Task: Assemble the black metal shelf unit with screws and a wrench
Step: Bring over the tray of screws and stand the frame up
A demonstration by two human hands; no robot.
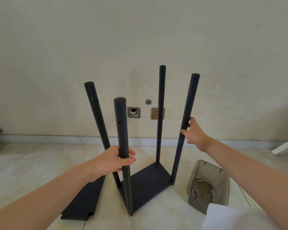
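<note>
Soft, even daylight, faint shadows, wide-angle bending at the edges, slight softness.

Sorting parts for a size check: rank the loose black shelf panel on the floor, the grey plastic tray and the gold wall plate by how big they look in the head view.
1. Loose black shelf panel, partly hidden by the left arm.
2. Grey plastic tray.
3. Gold wall plate, farthest away, so its true size is unsure.

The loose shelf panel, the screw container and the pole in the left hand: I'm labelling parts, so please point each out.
loose shelf panel (83, 200), head view, middle of its flat top face.
screw container (223, 190), head view, its right wall.
near-left pole (121, 127), head view, shaft above the left hand (111, 161).
</note>
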